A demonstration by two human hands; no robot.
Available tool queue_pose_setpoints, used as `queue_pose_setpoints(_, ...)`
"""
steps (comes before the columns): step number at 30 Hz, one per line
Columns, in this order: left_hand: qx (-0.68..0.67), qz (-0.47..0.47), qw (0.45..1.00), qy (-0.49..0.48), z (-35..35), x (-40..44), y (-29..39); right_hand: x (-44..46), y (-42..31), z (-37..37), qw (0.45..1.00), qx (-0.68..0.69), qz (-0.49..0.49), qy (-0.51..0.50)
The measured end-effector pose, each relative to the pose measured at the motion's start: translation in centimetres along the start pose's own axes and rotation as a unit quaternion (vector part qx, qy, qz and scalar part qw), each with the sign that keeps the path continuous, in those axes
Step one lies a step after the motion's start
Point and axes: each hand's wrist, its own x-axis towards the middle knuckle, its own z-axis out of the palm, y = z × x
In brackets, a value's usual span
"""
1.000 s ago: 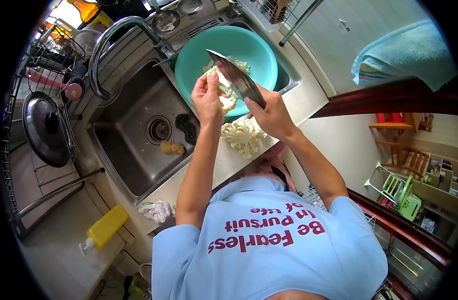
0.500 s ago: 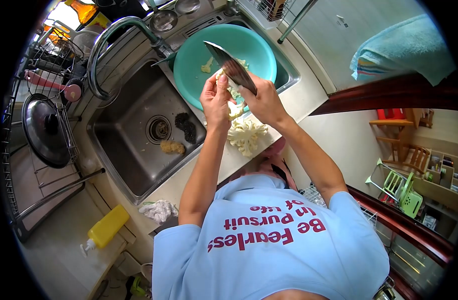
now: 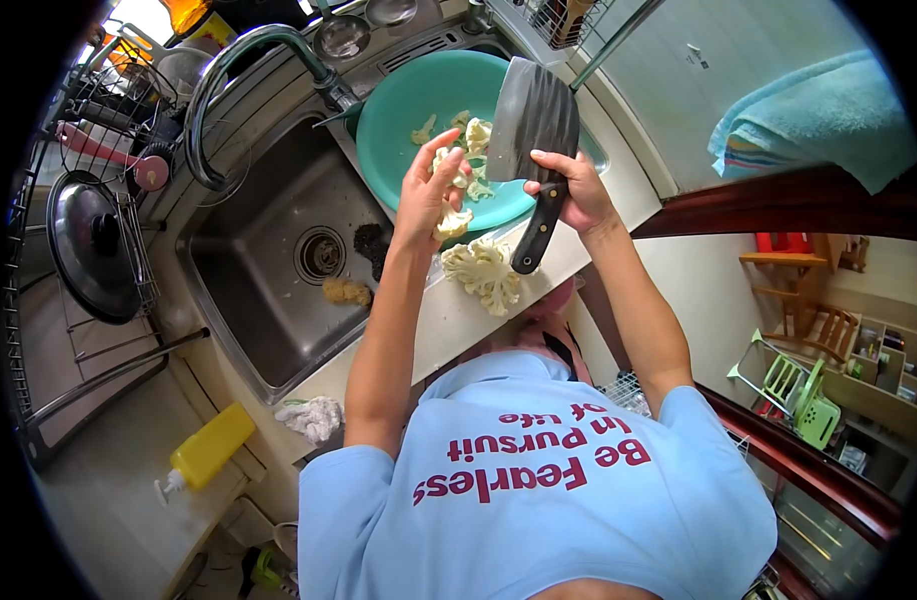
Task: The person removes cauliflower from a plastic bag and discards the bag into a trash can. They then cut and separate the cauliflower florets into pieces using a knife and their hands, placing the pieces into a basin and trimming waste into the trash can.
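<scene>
My left hand (image 3: 428, 190) is over the near edge of the green basin (image 3: 378, 110), with its fingers curled around a cauliflower floret (image 3: 448, 165). Another floret (image 3: 452, 222) shows just below the palm; whether the hand touches it I cannot tell. My right hand (image 3: 581, 193) grips a cleaver (image 3: 534, 125) by its black handle, the broad blade standing up over the basin's right side. Cut cauliflower pieces (image 3: 422, 130) lie inside the basin. A larger chunk of cauliflower (image 3: 483, 277) rests on the counter in front of it, just left of the handle's end.
A steel sink (image 3: 248, 270) lies to the left, with a tan scrubber (image 3: 346, 292) and a dark scouring pad (image 3: 370, 245) in it. The faucet (image 3: 278, 38) arches above. A white rag (image 3: 313, 418) and a yellow pump bottle (image 3: 213, 445) are at lower left.
The cleaver has moved away from the floret to the right, and its blade has turned upright with its flat side showing. My left hand's fingers have loosened somewhat.
</scene>
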Motion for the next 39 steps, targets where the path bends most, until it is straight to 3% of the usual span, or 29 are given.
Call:
queue_pose_setpoints(2, 0.060, 0.027, 0.998, -0.007, 0.2, 0.7, 0.3, -0.2, 0.4, -0.1, 1.000, 0.008, 0.007, 0.001)
queue_pose_setpoints(5, -0.102, -0.058, 0.993, 0.025, -0.9, 1.2, 1.6, -0.5, 0.0, 0.0, 0.999, -0.032, -0.009, 0.016)
queue_pose_setpoints(10, 0.007, -0.027, 1.000, -0.002, -1.9, 1.4, 1.1, -0.4, -0.7, 0.9, 0.974, -0.217, -0.024, 0.056)
queue_pose_setpoints(12, 0.117, -0.005, 0.992, -0.055, -2.5, 1.4, 1.4, -0.8, -1.0, 1.6, 0.896, -0.440, -0.056, 0.007)
queue_pose_setpoints(14, 0.152, 0.012, 0.987, -0.057, -3.1, 1.7, 2.1, -1.9, -1.6, 2.7, 0.878, -0.474, -0.065, -0.015)
queue_pose_setpoints(16, 0.245, 0.033, 0.968, -0.050, -3.2, 1.6, 3.2, -2.9, -2.4, 3.5, 0.795, -0.575, -0.174, -0.086)
queue_pose_setpoints(21, 0.248, 0.097, 0.964, -0.020, -2.2, 1.7, 3.1, -4.1, -2.3, 5.0, 0.792, -0.582, -0.160, -0.092)
queue_pose_setpoints(27, 0.314, 0.147, 0.938, 0.013, -0.8, 1.4, 2.6, -4.4, -1.8, 5.9, 0.746, -0.608, -0.245, -0.115)
queue_pose_setpoints(33, 0.277, 0.174, 0.945, 0.017, 0.5, 0.6, 1.6, -4.2, -1.5, 5.6, 0.761, -0.599, -0.235, -0.082)
queue_pose_setpoints(35, 0.261, 0.177, 0.949, 0.012, 0.8, 0.6, 1.0, -4.1, -1.4, 5.9, 0.783, -0.599, -0.155, -0.065)
queue_pose_setpoints(39, 0.225, 0.166, 0.960, 0.011, 0.5, 0.5, 0.3, -3.8, -0.5, 6.0, 0.797, -0.566, -0.204, -0.058)
